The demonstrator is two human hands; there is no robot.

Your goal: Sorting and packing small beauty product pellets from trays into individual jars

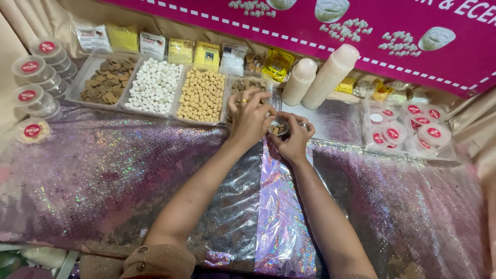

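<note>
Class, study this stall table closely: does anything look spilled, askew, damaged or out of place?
Little stands out. The two stacks of cups lie tipped on their sides rather than upright, and one lidded tub sits apart from the stacked tubs at the table's left edge. Nothing looks spilled; both hands, left hand and right hand, meet around a small cup.

Glittery pink-covered table (103,175); on it snack trays (155,88), lidded tubs (413,129), stacked cups (330,72).

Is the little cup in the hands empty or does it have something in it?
Not empty. The little cup, held between the left hand and right hand, shows brown pieces inside. How full it is, I cannot tell.
</note>
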